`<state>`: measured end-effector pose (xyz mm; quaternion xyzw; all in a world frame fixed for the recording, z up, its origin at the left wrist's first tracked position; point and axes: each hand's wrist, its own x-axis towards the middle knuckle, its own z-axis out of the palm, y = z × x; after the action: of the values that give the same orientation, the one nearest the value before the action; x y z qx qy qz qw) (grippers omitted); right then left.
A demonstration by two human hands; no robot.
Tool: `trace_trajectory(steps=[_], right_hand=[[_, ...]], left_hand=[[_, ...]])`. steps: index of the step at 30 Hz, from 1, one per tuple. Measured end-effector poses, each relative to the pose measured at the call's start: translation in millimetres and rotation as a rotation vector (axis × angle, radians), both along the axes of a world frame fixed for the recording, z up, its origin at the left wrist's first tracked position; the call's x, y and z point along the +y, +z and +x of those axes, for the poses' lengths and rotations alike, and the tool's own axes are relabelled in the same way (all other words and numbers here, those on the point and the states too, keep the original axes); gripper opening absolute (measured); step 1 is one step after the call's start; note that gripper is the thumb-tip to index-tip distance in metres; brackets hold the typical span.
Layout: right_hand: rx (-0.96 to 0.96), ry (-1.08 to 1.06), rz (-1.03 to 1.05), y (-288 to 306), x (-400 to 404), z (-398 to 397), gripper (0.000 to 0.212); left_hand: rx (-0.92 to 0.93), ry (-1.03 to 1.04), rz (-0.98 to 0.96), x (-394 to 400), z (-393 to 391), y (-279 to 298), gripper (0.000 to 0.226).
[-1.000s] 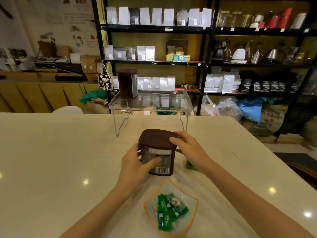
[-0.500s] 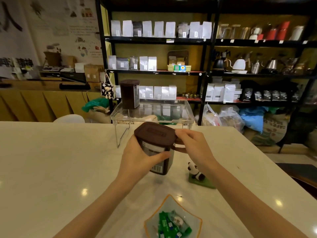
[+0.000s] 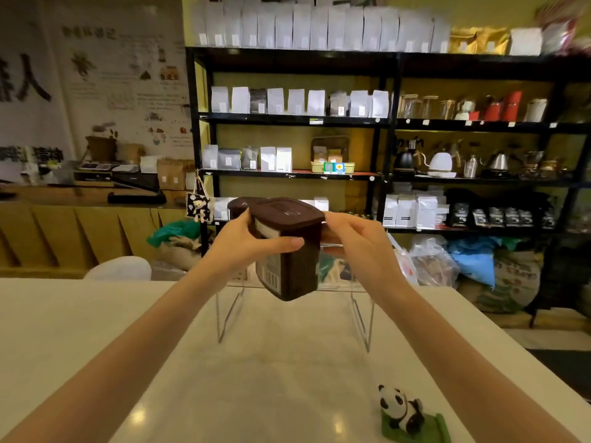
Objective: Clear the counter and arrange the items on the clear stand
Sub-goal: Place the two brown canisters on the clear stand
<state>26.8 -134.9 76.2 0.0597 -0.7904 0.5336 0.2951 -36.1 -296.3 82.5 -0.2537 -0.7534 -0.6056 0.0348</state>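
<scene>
Both hands hold a dark brown container (image 3: 289,251) up in the air above the pale bench (image 3: 96,330), in front of the clear stand (image 3: 359,314) that sits toward the bench's far edge. The left hand (image 3: 246,247) wraps the container's near side, its thumb lying across the front just below the lid, so that grip is closed firmly on the container. The right hand (image 3: 355,241) comes in from the other side with its fingers at the lid's edge; its grip also rests closed on the container. The container is tilted, its lid leaning away and its barcode label facing down toward the bench. Behind it, partly hidden, a second brown container (image 3: 240,207) stands on the stand's left end. Only the stand's thin legs and a strip of its clear top show past the hands. Near the bench's front right corner a small panda figure (image 3: 401,409) sits on a green base, well apart from the stand. Black shelves (image 3: 294,118) of white bags and kettles fill the wall beyond.
</scene>
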Motion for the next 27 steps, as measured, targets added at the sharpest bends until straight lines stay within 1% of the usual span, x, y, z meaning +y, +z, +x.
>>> trace_trajectory(steps=[2,7,12,17,23,25,27], right_hand=[[0.008,-0.01,0.005,3.5,-1.5,-9.4,0.031],[-0.027,-0.001,-0.033,2.4,-4.6,-33.1,0.03],[-0.119,0.0,-0.063,-11.5,-3.4,-55.4,0.033],[-0.142,-0.004,-0.071,-23.5,-5.3,-71.0,0.036],[-0.13,-0.012,-0.038,-26.2,-4.9,-78.6,0.035],[-0.129,-0.023,-0.018,-28.5,-5.2,-79.4,0.034],[-0.123,-0.033,-0.007,-31.6,-5.7,-80.1,0.033]], left_hand=[[-0.056,-0.073,0.029,-2.5,-19.9,5.3,0.055],[-0.09,-0.176,0.069,-1.1,-61.8,0.0,0.039],[-0.169,-0.259,0.094,0.8,-89.9,-17.1,0.045],[-0.179,-0.319,0.091,0.9,-110.6,-28.4,0.047],[-0.189,-0.329,0.058,-1.8,-115.6,-29.8,0.043],[-0.169,-0.297,0.036,-3.5,-114.7,-30.3,0.041],[-0.136,-0.223,0.021,-4.0,-110.4,-30.9,0.041]])
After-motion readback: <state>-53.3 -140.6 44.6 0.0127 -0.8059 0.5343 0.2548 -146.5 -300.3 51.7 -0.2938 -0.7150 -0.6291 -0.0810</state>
